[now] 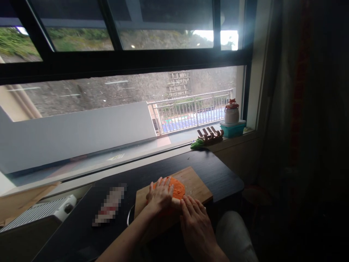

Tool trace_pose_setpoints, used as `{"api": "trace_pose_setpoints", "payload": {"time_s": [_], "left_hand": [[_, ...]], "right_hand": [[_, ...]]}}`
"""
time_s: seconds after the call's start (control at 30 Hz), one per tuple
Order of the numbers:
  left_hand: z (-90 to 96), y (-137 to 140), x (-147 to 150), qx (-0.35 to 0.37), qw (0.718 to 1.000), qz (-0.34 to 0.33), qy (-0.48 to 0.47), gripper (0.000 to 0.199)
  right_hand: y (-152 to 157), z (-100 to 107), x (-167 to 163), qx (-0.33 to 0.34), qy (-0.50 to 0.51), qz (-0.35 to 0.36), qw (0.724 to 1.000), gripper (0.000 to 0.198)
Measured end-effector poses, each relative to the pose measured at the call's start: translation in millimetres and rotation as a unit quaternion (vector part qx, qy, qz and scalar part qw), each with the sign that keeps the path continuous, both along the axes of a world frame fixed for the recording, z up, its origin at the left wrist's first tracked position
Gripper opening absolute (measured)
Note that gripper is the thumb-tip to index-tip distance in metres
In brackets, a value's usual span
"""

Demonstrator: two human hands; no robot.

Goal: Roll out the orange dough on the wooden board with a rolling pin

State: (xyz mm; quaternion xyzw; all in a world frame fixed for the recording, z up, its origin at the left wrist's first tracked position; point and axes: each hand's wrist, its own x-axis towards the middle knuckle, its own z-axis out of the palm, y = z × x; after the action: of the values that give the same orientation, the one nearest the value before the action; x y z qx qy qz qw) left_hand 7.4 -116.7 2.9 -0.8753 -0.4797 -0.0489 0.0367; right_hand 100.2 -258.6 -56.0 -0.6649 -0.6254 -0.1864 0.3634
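Note:
A flattened sheet of orange dough (178,188) lies on a wooden cutting board (195,181). Across its near side runs a pale rolling pin (176,203), mostly covered by my hands. My left hand (161,194) presses on the pin's left part with its fingers stretched out and spread forward over the dough. At the pin's right end, my right hand (195,218) has its fingers close together and bent over the pin. Both palms' undersides are hidden.
The board sits on a dark table (117,233). Left of it is a blurred-out item (110,205); a metal ring-like edge (130,215) shows beside the board. On the sill stand a teal box (233,129) with a jar (231,114), a brown rack (209,134) and a green cloth (197,144).

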Motion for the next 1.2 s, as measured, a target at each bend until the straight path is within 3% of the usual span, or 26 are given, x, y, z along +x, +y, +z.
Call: {"api": "trace_pose_setpoints", "payload": {"time_s": [0.23,0.4,0.67,0.9,1.0,1.2], "left_hand": [[-0.4,41,57,0.0,0.999,0.003,-0.051,0.046],[-7.5,54,69,-0.008,0.999,-0.019,-0.049,0.052],[0.7,22,31,-0.012,0.999,-0.045,0.018,0.05],[-12.1,-14,-15,0.045,0.999,-0.019,-0.013,0.054],[-14.9,-20,-8,0.049,0.998,-0.024,-0.024,0.058],[-9.0,-10,37,0.024,0.998,0.015,-0.065,0.057]], "right_hand": [[31,7,31,-0.033,0.075,-0.043,0.996,0.034],[34,7,35,-0.049,0.065,-0.047,0.996,0.033],[12,9,12,-0.041,0.051,-0.025,0.998,0.035],[7,-16,-3,-0.01,0.031,0.003,0.999,0.041],[11,-18,1,-0.009,0.026,0.01,1.0,0.041],[14,0,26,-0.043,0.065,-0.023,0.997,0.027]]}}
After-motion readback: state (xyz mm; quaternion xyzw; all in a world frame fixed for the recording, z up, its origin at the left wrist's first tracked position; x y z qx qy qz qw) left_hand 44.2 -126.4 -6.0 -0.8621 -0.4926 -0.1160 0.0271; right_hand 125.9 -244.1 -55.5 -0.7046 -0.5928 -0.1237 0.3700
